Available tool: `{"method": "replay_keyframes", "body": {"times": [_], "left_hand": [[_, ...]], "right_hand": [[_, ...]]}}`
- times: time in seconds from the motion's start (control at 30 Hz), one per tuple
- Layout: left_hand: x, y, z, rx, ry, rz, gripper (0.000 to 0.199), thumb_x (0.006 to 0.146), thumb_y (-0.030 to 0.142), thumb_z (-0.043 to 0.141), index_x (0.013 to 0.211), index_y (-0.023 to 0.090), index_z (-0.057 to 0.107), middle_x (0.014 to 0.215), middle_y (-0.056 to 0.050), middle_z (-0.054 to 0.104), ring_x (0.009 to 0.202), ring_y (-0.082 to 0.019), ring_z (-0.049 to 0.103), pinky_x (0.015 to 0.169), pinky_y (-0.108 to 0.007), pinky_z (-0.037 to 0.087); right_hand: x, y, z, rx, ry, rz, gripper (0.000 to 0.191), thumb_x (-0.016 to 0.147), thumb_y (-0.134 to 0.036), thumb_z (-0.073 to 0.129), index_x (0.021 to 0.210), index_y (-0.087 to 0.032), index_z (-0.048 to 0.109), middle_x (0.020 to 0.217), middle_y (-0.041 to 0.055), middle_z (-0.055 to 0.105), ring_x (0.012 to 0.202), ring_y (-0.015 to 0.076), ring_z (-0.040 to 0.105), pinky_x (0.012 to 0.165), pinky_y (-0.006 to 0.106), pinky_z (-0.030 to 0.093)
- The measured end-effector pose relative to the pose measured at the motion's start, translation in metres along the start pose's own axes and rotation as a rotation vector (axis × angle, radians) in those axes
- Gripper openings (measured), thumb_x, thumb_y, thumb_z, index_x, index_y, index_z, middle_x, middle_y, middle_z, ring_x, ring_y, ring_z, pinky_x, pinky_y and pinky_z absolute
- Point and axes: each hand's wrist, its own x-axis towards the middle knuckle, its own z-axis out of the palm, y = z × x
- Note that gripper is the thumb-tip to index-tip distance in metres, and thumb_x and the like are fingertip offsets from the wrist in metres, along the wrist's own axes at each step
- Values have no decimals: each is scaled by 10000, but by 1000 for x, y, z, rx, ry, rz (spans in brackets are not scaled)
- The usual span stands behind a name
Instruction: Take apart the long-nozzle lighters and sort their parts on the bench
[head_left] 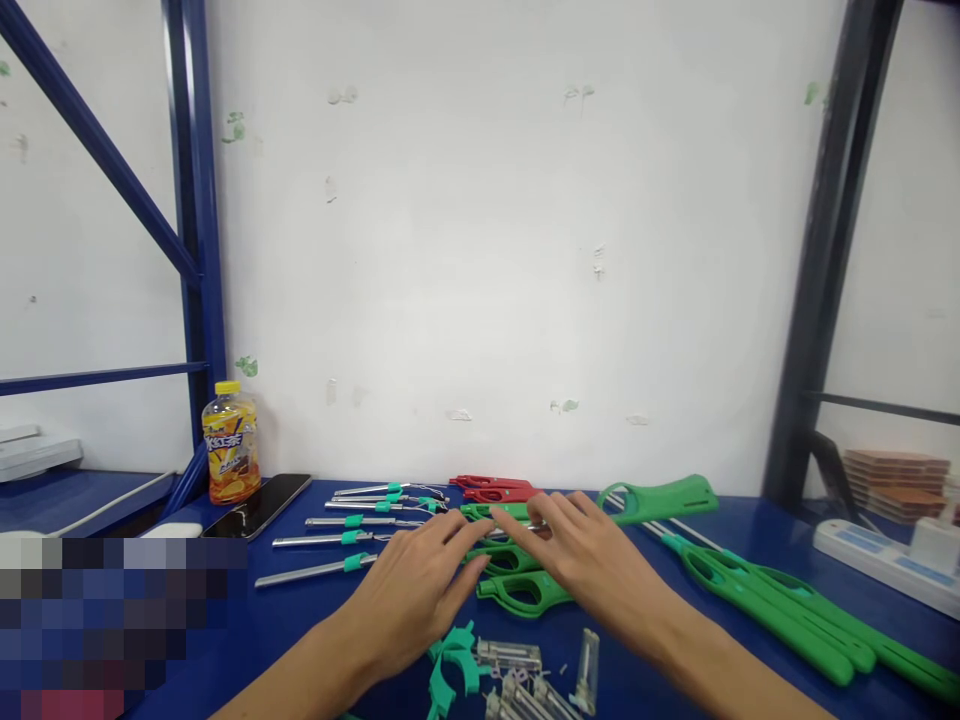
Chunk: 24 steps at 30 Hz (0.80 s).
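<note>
My left hand (427, 560) is over the middle of the blue table, fingers stretched forward and thumb apart from the index finger. Its fingertips are close to a green lighter casing (510, 558); whether they touch it is unclear. My right hand (581, 545) faces it with bent fingers closed together. A shiny metal piece shows by its fingertips, but what they grip is mostly hidden. Another green lighter casing (525, 594) lies just below the hands. Left of them are several metal lighter tubes (311, 541) with teal collars and thin wires.
Clear fuel tanks (510, 655) and teal plastic parts (454, 665) lie in front. Red casings (501, 494) lie behind, long green lighters (780, 610) to the right. A bottle (231, 445) and phone (259, 506) stand left, a power strip (885, 560) right.
</note>
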Motion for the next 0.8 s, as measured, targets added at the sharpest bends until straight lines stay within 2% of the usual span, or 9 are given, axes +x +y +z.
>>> {"method": "replay_keyframes", "body": {"times": [0.13,0.23,0.3,0.47,0.63,0.7,0.8], "left_hand": [[0,-6,7,49,74,74,285,1060,310,392,1260,234,580,945,-46,679,871,-216,649,673,-319,499],[0,-9,9,77,117,94,265,1058,313,397,1117,218,638,874,-42,673,813,-206,637,626,-299,464],[1,-10,8,72,105,75,268,1059,307,393,1061,212,643,876,-43,670,809,-207,630,625,-303,458],[3,-15,5,31,105,8,269,1063,296,378,1087,207,631,949,-50,675,884,-228,629,706,-346,485],[4,-19,7,48,149,-2,304,1070,301,346,1056,206,635,945,-50,687,876,-231,623,716,-354,482],[5,-21,7,60,165,-13,306,1070,297,341,1040,204,632,935,-49,688,855,-226,623,692,-345,474],[6,-25,3,83,204,-60,298,1070,292,345,1021,204,626,914,-47,682,829,-217,615,682,-338,467]], "right_hand": [[1,-5,-2,31,79,-51,569,902,24,465,1442,-156,480,939,72,628,830,209,549,712,345,409],[1,-7,-3,62,112,-70,545,920,11,486,1441,-151,483,896,56,624,800,194,550,712,345,401],[2,-6,-4,50,108,-73,545,925,-6,503,1444,-171,477,898,50,634,795,197,560,707,347,399],[0,10,3,-11,-54,-1,439,900,-88,607,1316,-221,560,899,31,668,788,223,584,707,360,388],[-7,33,16,55,-158,95,85,923,-248,670,998,-220,641,861,20,672,859,234,608,785,374,378],[-9,40,18,73,-186,121,105,899,-272,711,931,-215,630,885,28,680,886,243,619,801,377,374],[-13,51,18,84,-233,175,177,869,-240,745,974,-216,605,907,31,685,867,241,637,778,362,366]]}}
